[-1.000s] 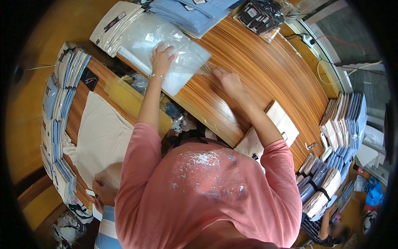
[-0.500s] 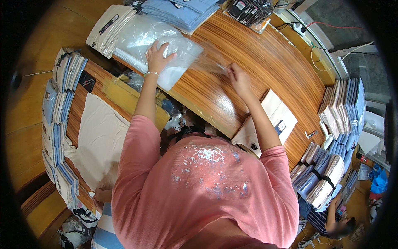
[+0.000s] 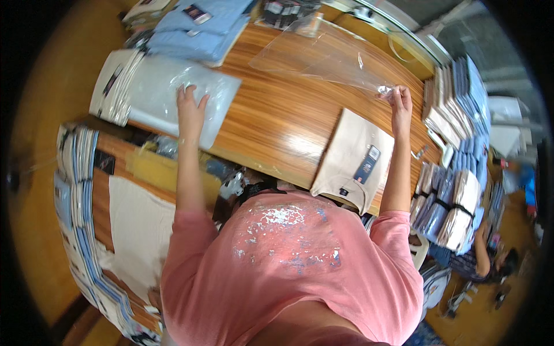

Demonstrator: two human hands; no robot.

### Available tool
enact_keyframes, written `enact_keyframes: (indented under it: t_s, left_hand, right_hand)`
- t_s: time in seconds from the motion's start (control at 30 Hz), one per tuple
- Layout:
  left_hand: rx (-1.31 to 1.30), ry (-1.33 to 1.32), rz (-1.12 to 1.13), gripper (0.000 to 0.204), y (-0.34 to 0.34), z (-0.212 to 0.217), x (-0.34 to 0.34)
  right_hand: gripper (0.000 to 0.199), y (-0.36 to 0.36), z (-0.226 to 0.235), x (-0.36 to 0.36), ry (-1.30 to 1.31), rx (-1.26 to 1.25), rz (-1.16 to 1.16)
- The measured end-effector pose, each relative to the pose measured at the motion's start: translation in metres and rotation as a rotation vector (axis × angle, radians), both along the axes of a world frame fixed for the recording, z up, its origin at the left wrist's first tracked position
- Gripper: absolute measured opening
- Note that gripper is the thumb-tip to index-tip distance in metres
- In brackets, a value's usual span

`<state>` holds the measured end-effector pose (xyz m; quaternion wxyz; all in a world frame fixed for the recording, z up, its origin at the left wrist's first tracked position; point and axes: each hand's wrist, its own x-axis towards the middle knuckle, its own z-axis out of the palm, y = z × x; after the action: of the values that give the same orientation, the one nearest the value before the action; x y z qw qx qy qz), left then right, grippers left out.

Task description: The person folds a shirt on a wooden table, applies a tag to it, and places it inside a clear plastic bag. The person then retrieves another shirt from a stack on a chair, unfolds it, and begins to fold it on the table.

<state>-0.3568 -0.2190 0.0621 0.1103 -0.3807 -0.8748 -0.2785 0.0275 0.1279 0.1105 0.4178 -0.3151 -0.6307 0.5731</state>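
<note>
My right hand (image 3: 399, 104) pinches one corner of a clear plastic bag (image 3: 337, 60), which trails out to the left above the wooden table. Fingers spread, my left hand (image 3: 191, 109) is over a stack of clear plastic bags (image 3: 156, 95). Whether it touches the stack I cannot tell. In front of me, near the table's edge, lies a folded cream T-shirt (image 3: 346, 155) with a dark paper tag (image 3: 367, 164) on it. My right forearm passes beside that shirt.
Folded cream shirts (image 3: 112, 86) and a blue shirt pile (image 3: 199, 29) stand at the back left. Wrapped shirt stacks (image 3: 456, 104) and strapped bundles (image 3: 444, 202) line the right. A cream garment (image 3: 138, 230) lies on the left table (image 3: 103, 190); another person (image 3: 485, 259) is at far right.
My right hand has moved right, drawing the clear bag away from the stack. My left hand has shifted left, and the whole view has turned somewhat.
</note>
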Motion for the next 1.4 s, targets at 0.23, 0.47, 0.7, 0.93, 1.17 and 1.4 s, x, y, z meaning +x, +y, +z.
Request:
enact_keyframes:
  t_s: [0.23, 0.47, 0.7, 0.93, 1.17, 1.4]
  left_hand:
    - [0.062, -1.251, -0.762, 0.066, 0.143, 0.024, 0.164]
    - [0.291, -1.350, -0.805, 0.069, 0.246, -0.003, 0.268]
    - [0.670, -0.958, -0.650, 0.056, 0.223, 0.032, 0.301]
    - [0.761, -2.532, -0.399, 0.105, 0.254, 0.029, 0.298]
    - [0.660, -2.063, -1.090, 0.114, 0.259, 0.057, 0.213]
    - [0.083, -1.355, -1.578, 0.090, 0.236, 0.105, 0.204]
  right_hand:
    - [0.013, -0.012, 0.049, 0.040, 0.404, -0.368, 0.059]
    - [0.009, -0.014, 0.086, 0.087, 0.713, -0.656, 0.004]
    - [0.011, 0.006, 0.066, 0.129, 1.201, -0.686, 0.006]
    - [0.025, -0.018, 0.046, 0.142, 0.866, -0.867, 0.163]
    - [0.039, -0.005, 0.058, 0.197, 0.412, -0.773, 0.350]
    - [0.035, 0.030, 0.055, 0.189, 0.370, -0.865, 0.395]
